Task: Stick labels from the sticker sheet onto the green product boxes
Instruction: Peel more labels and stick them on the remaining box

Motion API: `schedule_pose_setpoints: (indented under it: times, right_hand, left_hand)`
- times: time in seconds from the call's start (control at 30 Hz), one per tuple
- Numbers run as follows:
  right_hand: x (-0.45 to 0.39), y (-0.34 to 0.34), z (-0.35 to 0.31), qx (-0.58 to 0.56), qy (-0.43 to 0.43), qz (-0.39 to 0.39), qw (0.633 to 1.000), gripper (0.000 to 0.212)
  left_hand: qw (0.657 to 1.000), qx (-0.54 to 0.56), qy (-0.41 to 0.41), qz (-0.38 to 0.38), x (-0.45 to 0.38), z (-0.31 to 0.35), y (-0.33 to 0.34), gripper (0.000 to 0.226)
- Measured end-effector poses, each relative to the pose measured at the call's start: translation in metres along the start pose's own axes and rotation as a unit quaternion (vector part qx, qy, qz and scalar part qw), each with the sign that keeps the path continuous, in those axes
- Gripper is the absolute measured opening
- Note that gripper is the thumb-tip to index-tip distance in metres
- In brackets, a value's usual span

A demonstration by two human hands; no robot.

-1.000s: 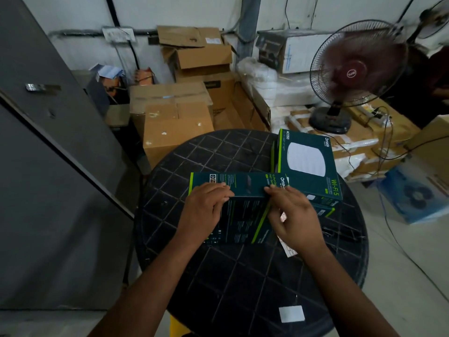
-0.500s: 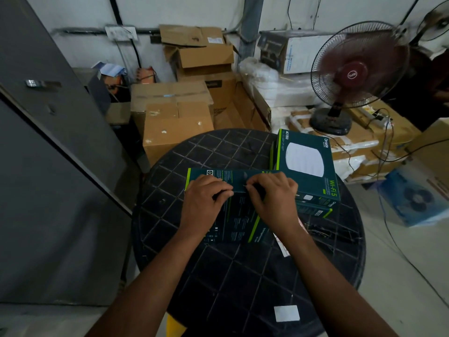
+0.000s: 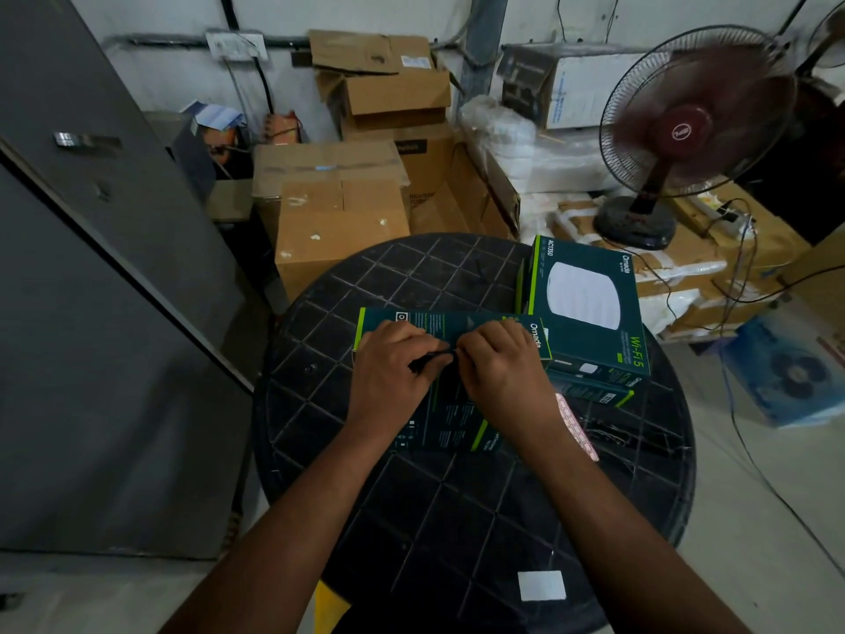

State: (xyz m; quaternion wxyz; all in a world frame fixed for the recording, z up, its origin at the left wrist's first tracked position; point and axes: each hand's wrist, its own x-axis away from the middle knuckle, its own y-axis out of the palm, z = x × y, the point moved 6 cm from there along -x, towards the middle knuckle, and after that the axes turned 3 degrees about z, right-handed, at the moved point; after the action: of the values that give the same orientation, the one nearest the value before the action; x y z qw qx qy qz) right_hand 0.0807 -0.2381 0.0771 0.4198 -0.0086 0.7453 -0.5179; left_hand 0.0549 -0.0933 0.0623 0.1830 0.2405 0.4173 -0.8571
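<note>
A green product box [image 3: 450, 421] lies on the round black table [image 3: 411, 276], its far side raised towards the wall. My left hand [image 3: 393, 372] and my right hand [image 3: 503, 372] rest on top of it with fingers curled. Their fingertips meet at the middle, pinching a thin dark strip [image 3: 432, 357] against the box; I cannot tell whether it is a label. A pinkish sticker sheet [image 3: 577, 427] pokes out from under my right wrist. To the right, two more green boxes [image 3: 590, 313] lie stacked.
A white square of paper [image 3: 542, 585] lies near the table's front edge. Cardboard cartons [image 3: 338, 221] crowd the floor behind the table. A running fan [image 3: 695, 112] stands at the back right with cables trailing down. A grey metal panel [image 3: 91, 313] fills the left.
My right hand slid left along the box's top edge until its fingertips met the left hand's. The left hand and the box stayed roughly in place.
</note>
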Motion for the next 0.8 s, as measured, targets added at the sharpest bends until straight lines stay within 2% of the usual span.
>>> schedule_pose_setpoints:
  times: [0.13, 0.4, 0.53, 0.6, 0.67, 0.73, 0.8]
  right_hand:
    - [0.0, 0.0, -0.009, 0.04, -0.01, -0.005, 0.999, 0.006]
    - [-0.004, -0.006, -0.016, 0.061, -0.017, -0.016, 0.998, 0.01]
    - [-0.004, -0.012, -0.018, 0.069, -0.049, -0.028, 0.996, 0.012]
    - [0.001, -0.016, -0.022, 0.083, -0.068, -0.052, 0.993, 0.02]
    - [0.008, -0.017, -0.021, 0.104, -0.083, -0.077, 0.988, 0.038]
    - [0.015, -0.015, -0.013, 0.07, -0.053, -0.084, 0.993, 0.048]
    - [0.017, -0.016, 0.003, -0.056, 0.048, -0.063, 0.995, 0.048]
  left_hand:
    - [1.0, 0.008, 0.001, -0.001, 0.0, 0.0, 0.0, 0.017]
    - [1.0, 0.022, 0.011, -0.003, -0.001, -0.003, 0.002, 0.015]
    - [1.0, 0.027, 0.011, -0.009, -0.001, -0.005, 0.004, 0.017]
    - [0.999, 0.032, 0.009, -0.01, -0.004, -0.005, 0.003, 0.021]
    - [1.0, 0.029, 0.005, -0.011, -0.008, -0.004, 0.003, 0.023]
    - [1.0, 0.026, 0.001, -0.009, -0.012, -0.003, 0.003, 0.02]
    - [1.0, 0.029, -0.002, -0.006, -0.015, -0.004, 0.003, 0.017]
